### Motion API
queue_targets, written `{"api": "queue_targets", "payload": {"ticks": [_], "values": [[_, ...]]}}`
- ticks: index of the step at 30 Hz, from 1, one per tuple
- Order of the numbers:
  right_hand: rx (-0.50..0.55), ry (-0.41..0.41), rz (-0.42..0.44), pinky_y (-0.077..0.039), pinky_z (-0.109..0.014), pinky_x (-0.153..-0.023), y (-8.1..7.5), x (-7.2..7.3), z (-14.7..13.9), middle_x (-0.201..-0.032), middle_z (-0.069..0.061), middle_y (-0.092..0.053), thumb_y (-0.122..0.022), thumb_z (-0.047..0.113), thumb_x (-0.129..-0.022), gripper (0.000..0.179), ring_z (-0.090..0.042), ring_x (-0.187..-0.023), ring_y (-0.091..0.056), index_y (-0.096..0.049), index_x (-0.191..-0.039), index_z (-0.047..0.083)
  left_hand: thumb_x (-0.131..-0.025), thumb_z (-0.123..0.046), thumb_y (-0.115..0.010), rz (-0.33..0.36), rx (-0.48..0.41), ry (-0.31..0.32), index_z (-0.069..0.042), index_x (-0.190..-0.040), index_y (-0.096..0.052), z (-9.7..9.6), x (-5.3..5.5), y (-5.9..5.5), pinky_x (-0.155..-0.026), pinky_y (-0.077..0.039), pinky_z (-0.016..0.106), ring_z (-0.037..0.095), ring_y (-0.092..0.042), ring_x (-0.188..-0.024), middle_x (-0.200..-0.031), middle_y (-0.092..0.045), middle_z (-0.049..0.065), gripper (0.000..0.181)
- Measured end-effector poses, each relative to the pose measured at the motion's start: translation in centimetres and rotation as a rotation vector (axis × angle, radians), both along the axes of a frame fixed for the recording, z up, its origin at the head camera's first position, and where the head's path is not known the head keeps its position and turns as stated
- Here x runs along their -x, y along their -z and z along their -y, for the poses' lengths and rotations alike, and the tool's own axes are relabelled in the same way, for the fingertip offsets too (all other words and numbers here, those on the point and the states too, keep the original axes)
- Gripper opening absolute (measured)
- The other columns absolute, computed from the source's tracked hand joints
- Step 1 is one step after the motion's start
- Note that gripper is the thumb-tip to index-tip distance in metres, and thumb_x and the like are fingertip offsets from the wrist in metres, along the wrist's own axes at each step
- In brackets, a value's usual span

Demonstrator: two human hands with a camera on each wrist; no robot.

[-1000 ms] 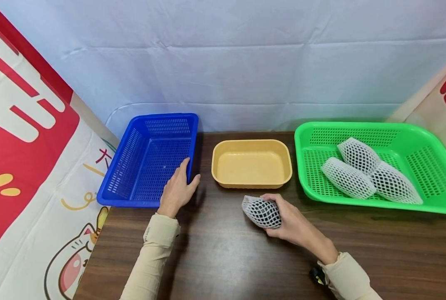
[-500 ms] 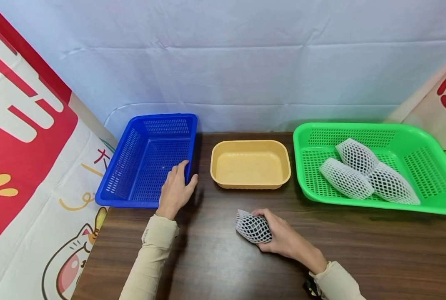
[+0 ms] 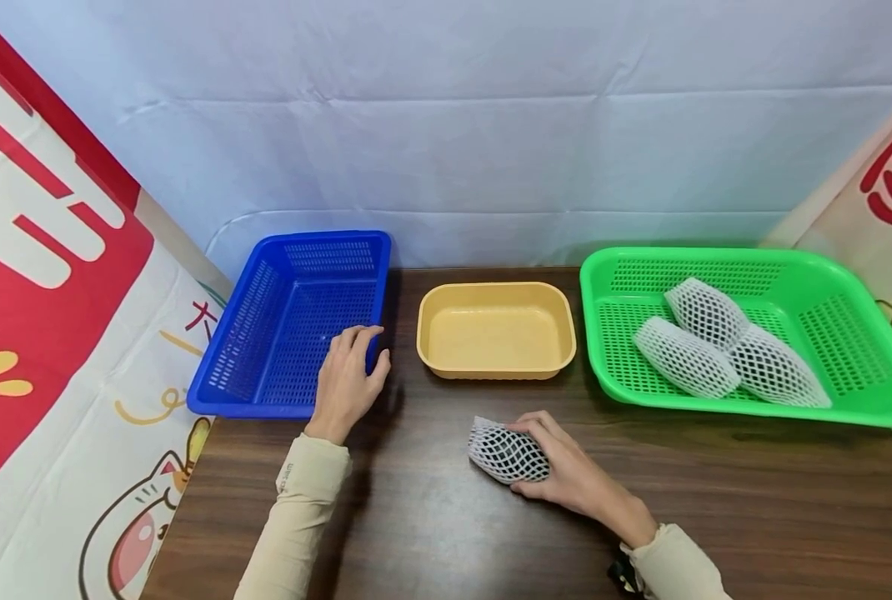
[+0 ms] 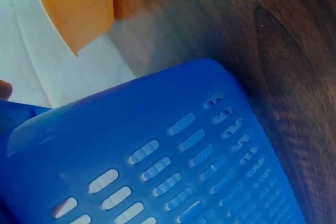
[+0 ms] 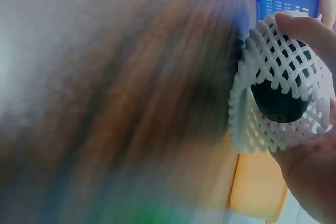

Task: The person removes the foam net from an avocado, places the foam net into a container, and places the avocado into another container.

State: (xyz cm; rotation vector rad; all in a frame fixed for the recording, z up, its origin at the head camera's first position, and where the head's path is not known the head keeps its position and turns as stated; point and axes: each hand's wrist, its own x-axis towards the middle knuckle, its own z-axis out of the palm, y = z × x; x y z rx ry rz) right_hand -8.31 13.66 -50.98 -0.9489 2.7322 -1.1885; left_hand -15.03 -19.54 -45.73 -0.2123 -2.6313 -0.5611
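Note:
My right hand (image 3: 569,475) grips a dark fruit in a white foam net (image 3: 502,452), low over the table in front of the yellow tray. In the right wrist view the fruit's dark rounded end (image 5: 281,106) shows through the open mouth of the net (image 5: 242,90), with thumb and fingers on either side. My left hand (image 3: 344,379) lies over the right rim of the blue basket (image 3: 284,410), its fingers loosely bent and thumb apart; whether it touches the rim cannot be told. No item shows inside this basket.
A yellow tray (image 3: 496,372) stands at the back middle of the brown table (image 3: 416,533). To its right, a green basket (image 3: 603,375) holds three white-netted pieces (image 3: 686,358). A pale cloth (image 3: 446,125) hangs behind, and printed cloths border both sides.
My right hand has come slightly nearer and to the left with the netted fruit, then stayed almost still. The left hand's fingers have bent a little more over the blue basket's rim.

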Motion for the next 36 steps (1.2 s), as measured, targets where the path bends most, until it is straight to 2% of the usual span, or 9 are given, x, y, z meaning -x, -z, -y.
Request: {"api": "queue_targets", "payload": {"ticks": [7, 13, 17, 21, 24, 29, 36], "values": [[-0.014, 0.038, 0.015, -0.052, -0.045, -0.096, 0.2, -0.2, -0.7, -0.125, 0.001, -0.058, -0.092, 0.025, -0.066, 0.076, -0.017, -0.115, -0.059, -0.06, -0.134, 0.017, -0.091, -0.017, -0.066, -0.157, -0.002, 0.137, -0.01, -0.115, -0.07, -0.3, -0.4, -0.4, -0.091, -0.05, 0.049, 0.033, -0.06, -0.108, -0.115, -0.067, 0.013, 0.025], [0.069, 0.028, -0.016, -0.049, -0.047, -0.1, 0.7, -0.3, -1.0, -0.124, 0.003, -0.065, -0.093, 0.022, -0.064, 0.077, -0.018, -0.115, -0.063, -0.061, -0.133, 0.013, -0.089, -0.016, -0.068, -0.202, 0.054, 0.203, -0.009, -0.111, -0.071, -1.2, -0.9, -0.8, -0.088, -0.05, 0.048, 0.033, -0.061, -0.106, -0.11, -0.068, 0.012, 0.023], [0.086, 0.043, -0.019, -0.046, -0.047, -0.104, 1.0, -0.2, -1.3, -0.122, 0.003, -0.069, -0.093, 0.023, -0.063, 0.075, -0.021, -0.116, -0.064, -0.062, -0.13, 0.013, -0.09, -0.016, -0.068, -0.177, 0.101, 0.244, -0.009, -0.11, -0.071, -1.9, -1.7, -1.0, -0.083, -0.051, 0.045, 0.03, -0.062, -0.104, -0.109, -0.068, 0.01, 0.022], [0.099, 0.047, -0.012, -0.047, -0.024, -0.102, 1.2, 0.0, -1.6, -0.122, -0.001, -0.07, -0.092, 0.025, -0.063, 0.071, -0.022, -0.113, -0.065, -0.064, -0.127, 0.012, -0.089, -0.015, -0.068, -0.144, 0.141, 0.323, -0.011, -0.111, -0.071, -2.8, -2.2, -0.9, -0.083, -0.052, 0.042, 0.027, -0.064, -0.1, -0.106, -0.07, 0.006, 0.023], [0.106, 0.044, -0.008, -0.043, -0.012, -0.098, 1.1, 0.2, -1.9, -0.121, -0.003, -0.071, -0.091, 0.025, -0.064, 0.068, -0.021, -0.111, -0.066, -0.065, -0.125, 0.012, -0.087, -0.014, -0.071, -0.133, 0.162, 0.382, -0.012, -0.112, -0.071, -3.6, -2.4, -0.7, -0.081, -0.053, 0.038, 0.023, -0.066, -0.093, -0.101, -0.072, 0.003, 0.025], [0.092, 0.057, 0.014, -0.046, -0.015, -0.096, 1.0, 0.3, -2.2, -0.119, -0.004, -0.072, -0.092, 0.025, -0.063, 0.065, -0.02, -0.11, -0.066, -0.067, -0.122, 0.012, -0.083, -0.017, -0.077, -0.095, 0.19, 0.44, -0.013, -0.116, -0.07, -4.8, -2.7, 0.5, -0.074, -0.053, 0.034, 0.018, -0.067, -0.085, -0.097, -0.074, -0.001, 0.033], [0.052, 0.082, 0.045, -0.053, -0.032, -0.091, 0.9, 0.7, -2.4, -0.116, -0.004, -0.074, -0.093, 0.026, -0.062, 0.062, -0.016, -0.106, -0.067, -0.069, -0.118, 0.012, -0.086, -0.024, -0.076, 0.057, 0.169, 0.494, -0.014, -0.117, -0.071, -6.5, -3.2, 2.2, -0.076, -0.053, 0.034, 0.016, -0.067, -0.09, -0.104, -0.074, -0.002, 0.033]]}}
